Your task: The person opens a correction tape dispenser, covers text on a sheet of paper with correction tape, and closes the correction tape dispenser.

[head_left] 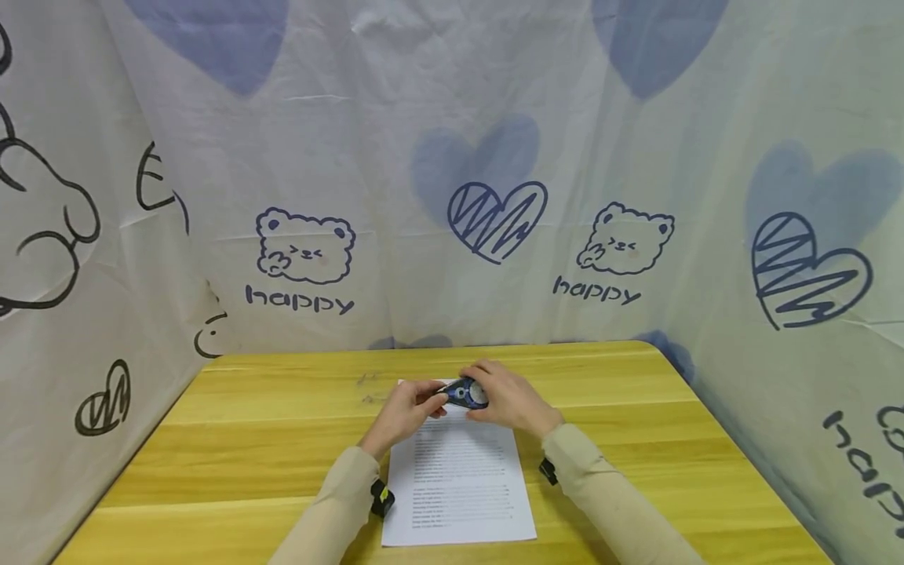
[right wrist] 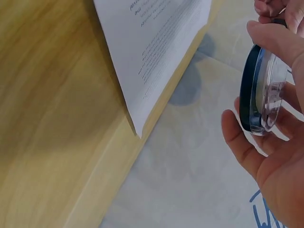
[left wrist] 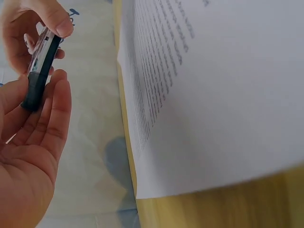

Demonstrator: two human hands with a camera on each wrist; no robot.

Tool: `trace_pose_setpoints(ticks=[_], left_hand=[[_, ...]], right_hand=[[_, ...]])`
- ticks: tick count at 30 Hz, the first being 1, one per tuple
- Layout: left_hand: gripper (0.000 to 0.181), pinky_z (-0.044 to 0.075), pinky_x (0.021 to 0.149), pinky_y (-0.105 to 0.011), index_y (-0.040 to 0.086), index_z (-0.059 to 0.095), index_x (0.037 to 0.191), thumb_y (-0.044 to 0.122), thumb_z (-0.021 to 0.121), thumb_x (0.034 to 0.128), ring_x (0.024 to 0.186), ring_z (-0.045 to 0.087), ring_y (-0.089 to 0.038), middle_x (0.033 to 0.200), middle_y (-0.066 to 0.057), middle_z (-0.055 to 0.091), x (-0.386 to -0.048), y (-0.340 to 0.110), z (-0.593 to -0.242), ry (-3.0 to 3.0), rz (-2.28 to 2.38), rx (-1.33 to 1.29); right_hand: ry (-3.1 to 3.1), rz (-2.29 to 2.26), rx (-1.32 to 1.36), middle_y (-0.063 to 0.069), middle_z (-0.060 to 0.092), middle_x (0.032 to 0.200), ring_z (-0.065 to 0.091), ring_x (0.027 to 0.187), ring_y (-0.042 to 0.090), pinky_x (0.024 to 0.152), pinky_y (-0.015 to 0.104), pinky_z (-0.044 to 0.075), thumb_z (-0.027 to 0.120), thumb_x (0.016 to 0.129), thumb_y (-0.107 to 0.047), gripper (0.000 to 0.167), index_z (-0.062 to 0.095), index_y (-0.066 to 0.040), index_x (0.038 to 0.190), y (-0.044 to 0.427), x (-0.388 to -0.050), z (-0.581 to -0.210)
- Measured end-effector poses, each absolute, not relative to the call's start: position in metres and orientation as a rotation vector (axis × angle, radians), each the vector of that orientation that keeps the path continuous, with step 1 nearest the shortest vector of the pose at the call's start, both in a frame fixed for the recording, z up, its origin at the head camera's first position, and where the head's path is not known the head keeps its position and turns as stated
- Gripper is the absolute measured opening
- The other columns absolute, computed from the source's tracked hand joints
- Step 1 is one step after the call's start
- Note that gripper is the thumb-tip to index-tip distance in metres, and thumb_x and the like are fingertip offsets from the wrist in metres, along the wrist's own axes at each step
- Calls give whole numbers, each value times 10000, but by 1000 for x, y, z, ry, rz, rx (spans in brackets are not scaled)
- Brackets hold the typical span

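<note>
A dark blue correction tape dispenser (head_left: 464, 392) with a clear casing is held between both hands above the far end of a printed sheet of paper (head_left: 466, 502). My left hand (head_left: 404, 410) pinches its narrow end between thumb and fingers. Around the wide, rounded end, my right hand (head_left: 510, 399) grips with thumb and fingers on opposite edges. In the left wrist view the dispenser (left wrist: 42, 71) appears edge-on, its dark tip at the left fingers. The right wrist view shows the clear casing (right wrist: 271, 92) facing the right palm.
The paper lies lengthwise on a yellow wood-grain table (head_left: 268, 455), with lines of print across it. A pale curtain (head_left: 402, 290) with hearts and bear drawings hangs behind the table and along both sides. Black straps with small devices sit at both wrists.
</note>
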State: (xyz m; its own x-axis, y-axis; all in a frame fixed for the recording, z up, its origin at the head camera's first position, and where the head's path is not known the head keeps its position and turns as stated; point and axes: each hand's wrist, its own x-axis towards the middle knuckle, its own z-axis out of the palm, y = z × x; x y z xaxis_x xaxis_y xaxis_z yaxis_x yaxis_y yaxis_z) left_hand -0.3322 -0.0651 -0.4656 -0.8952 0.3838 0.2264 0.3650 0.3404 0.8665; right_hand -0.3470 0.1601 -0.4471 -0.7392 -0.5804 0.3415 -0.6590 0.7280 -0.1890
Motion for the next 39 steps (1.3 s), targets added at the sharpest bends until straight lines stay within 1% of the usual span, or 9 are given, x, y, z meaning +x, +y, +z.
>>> trace_pose_setpoints(ticks=[3,7,10,14,17,22,29,37,39], left_hand=[[342,601,731,-417,-24,627,1267,179,580,997,879,692,-387,1019,-240,712,-332,-64,-464,2626,1576,741],[293,566,648,-280,25,681,1200,210,598,989,846,695,-319,984,-176,732,-332,-63,-462,2760,1459,783],[271,554,669,-245,50,705,1158,233,600,988,837,699,-233,983,-128,744,-331,-63,-460,2835,1378,818],[276,575,719,-279,43,710,1146,242,608,983,817,688,-155,948,-75,749,-329,-64,-458,2943,1251,863],[312,579,720,-287,18,697,1174,247,619,976,801,685,-139,926,-46,746,-328,-65,-458,3025,1142,884],[326,574,710,-283,-6,697,1165,248,620,975,794,677,-142,926,-62,742,-328,-68,-459,3106,976,947],[275,577,743,-327,32,724,1102,252,615,978,833,688,-167,963,-80,739,-326,-72,-461,3174,812,1005],[302,587,744,-370,-2,691,1144,236,619,974,849,705,-237,987,-125,736,-324,-79,-460,3230,775,1042],[326,587,776,-399,-8,678,1177,239,622,972,877,707,-262,1022,-143,734,-322,-81,-459,3239,765,1053]], right_hand=[[-2696,394,945,30,613,1263,615,1031,182,831,365,542,830,767,-364,644,575,-162,1323,160,-345,-446],[-2711,381,931,25,639,1219,623,956,164,772,338,534,814,772,-385,623,584,-164,1307,161,-343,-444],[-2718,392,937,21,649,1198,619,929,154,755,325,524,808,775,-392,616,588,-168,1305,163,-342,-444],[-2739,428,937,27,654,1239,628,974,163,793,336,529,802,776,-415,631,588,-185,1324,166,-342,-444],[-2764,455,912,44,643,1290,632,1026,189,834,368,535,800,775,-432,649,587,-190,1338,170,-342,-444],[-2809,465,875,77,626,1325,626,1074,228,888,411,531,800,776,-438,678,580,-159,1353,179,-343,-444],[-2862,455,791,81,655,1247,604,927,157,767,332,527,797,793,-399,658,581,-93,1335,194,-348,-447],[-2889,448,699,86,653,1180,594,913,158,807,356,532,798,794,-373,595,619,-58,1265,212,-352,-450],[-2911,452,666,80,646,1155,585,899,154,806,355,528,800,790,-370,583,627,-59,1251,217,-353,-451]])
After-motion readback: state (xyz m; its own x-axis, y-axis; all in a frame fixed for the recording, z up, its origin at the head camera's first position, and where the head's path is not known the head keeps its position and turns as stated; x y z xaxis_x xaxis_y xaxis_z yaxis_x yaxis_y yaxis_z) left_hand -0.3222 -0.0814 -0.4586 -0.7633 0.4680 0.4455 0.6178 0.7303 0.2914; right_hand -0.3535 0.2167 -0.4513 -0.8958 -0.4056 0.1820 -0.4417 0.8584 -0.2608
